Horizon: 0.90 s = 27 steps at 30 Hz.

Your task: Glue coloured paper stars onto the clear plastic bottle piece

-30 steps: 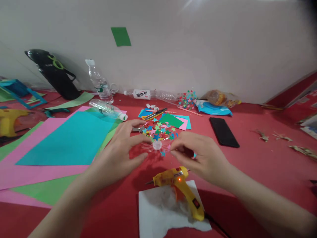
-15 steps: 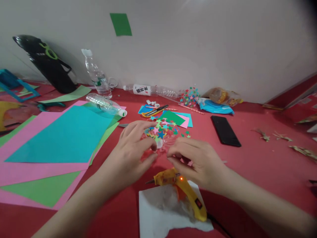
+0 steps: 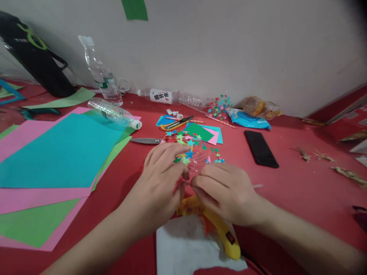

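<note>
Partly starred clear plastic piece (image 3: 197,159), just beyond both hands: stars (image 3: 189,154) crowd its far side, while bare plastic shows nearer, apparently unfinished. Left hand (image 3: 163,181): fingers curled, grip unclear. Right hand (image 3: 226,191): fingers pressed together, any pinched item hidden.
</note>
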Motion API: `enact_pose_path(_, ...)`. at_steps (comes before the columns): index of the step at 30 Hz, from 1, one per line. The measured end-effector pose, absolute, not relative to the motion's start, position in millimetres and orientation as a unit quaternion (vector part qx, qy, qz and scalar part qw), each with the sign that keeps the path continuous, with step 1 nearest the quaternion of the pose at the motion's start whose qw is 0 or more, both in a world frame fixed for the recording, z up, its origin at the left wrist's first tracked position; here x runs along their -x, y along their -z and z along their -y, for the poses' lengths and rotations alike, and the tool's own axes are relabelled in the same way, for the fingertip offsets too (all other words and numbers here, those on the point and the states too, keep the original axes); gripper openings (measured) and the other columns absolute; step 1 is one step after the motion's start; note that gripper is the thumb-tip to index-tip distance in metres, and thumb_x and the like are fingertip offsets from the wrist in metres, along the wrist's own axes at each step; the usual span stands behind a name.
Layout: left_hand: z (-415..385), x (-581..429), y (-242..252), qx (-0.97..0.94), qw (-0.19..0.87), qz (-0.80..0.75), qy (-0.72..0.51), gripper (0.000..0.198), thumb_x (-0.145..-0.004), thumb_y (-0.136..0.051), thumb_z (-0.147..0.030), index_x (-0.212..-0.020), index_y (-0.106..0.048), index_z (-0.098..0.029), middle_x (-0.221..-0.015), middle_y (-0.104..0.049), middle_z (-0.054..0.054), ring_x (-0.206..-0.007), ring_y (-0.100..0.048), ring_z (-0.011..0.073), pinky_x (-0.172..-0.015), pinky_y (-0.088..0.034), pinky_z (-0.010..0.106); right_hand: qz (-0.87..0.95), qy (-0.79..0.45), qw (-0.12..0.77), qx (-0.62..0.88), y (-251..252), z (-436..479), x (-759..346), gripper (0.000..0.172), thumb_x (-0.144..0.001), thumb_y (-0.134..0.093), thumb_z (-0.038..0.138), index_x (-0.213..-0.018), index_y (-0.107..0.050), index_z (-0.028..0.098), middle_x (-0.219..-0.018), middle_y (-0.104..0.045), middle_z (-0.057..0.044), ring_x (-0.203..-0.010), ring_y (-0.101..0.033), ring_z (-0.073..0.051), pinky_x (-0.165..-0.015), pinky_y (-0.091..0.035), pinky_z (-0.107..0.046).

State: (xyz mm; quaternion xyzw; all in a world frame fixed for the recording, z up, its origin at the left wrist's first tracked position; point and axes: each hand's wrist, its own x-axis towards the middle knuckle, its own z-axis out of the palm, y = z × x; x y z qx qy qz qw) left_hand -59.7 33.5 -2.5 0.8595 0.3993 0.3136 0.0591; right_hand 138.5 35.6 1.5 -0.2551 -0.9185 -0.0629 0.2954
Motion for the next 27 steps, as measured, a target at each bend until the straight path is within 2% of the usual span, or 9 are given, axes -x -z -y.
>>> enact_pose_path(3,-31.4,59.6,3.2,-0.863,0.057,-0.386,-0.320,0.026,-0.071,-0.058,0.002,-0.088,-0.058,-0.018,-0.136,-0.052,0.010,-0.132,-0.042,0.0268,-0.116,-0.028,0.049,0.920,0.092,0.295,0.241,3.4,-35.9,-140.9,0.023,-0.093,-0.049,0.012,-0.079,-0.066,0.015,-0.068,-0.057,-0.002,-0.064,-0.044,-0.016,-0.058,-0.034,-0.031)
enact_pose_path(8,-28.3,59.6,0.9,-0.865,0.047,-0.375,-0.331,0.018,-0.079,-0.058,-0.006,-0.093,-0.058,-0.018,-0.136,-0.052,0.011,-0.132,-0.042,0.0267,-0.117,-0.027,0.050,0.915,0.110,0.314,0.228,8.4,-34.9,-143.5,0.018,-0.092,-0.051,0.011,-0.082,-0.065,0.015,-0.067,-0.055,-0.001,-0.063,-0.041,-0.016,-0.056,-0.032,-0.032)
enact_pose_path(17,-27.9,59.2,-2.9,-0.867,0.044,-0.386,-0.313,0.017,-0.082,-0.054,-0.009,-0.093,-0.058,-0.022,-0.137,-0.051,0.007,-0.132,-0.041,0.0250,-0.119,-0.023,0.051,0.907,0.053,0.324,0.265,6.6,-35.3,-139.7,0.015,-0.087,-0.056,0.009,-0.079,-0.066,0.015,-0.069,-0.058,-0.002,-0.063,-0.045,-0.015,-0.057,-0.037,-0.030)
enact_pose_path(22,-27.8,59.0,-4.6,-0.864,0.050,-0.395,-0.308,0.016,-0.081,-0.054,-0.008,-0.087,-0.061,-0.021,-0.137,-0.051,0.006,-0.133,-0.040,0.0248,-0.120,-0.021,0.049,0.896,0.017,0.334,0.293,5.7,-33.9,-137.6,0.017,-0.087,-0.055,0.009,-0.076,-0.066,0.014,-0.067,-0.057,-0.002,-0.062,-0.045,-0.014,-0.056,-0.036,-0.030)
enact_pose_path(27,-26.6,59.4,-5.2,-0.861,0.066,-0.400,-0.306,0.017,-0.082,-0.053,-0.011,-0.089,-0.063,-0.022,-0.140,-0.050,0.004,-0.135,-0.038,0.0236,-0.121,-0.019,0.049,0.890,-0.017,0.319,0.326,2.7,-32.0,-136.6,0.017,-0.088,-0.053,0.011,-0.077,-0.064,0.014,-0.070,-0.057,-0.002,-0.063,-0.047,-0.013,-0.057,-0.035,-0.028)
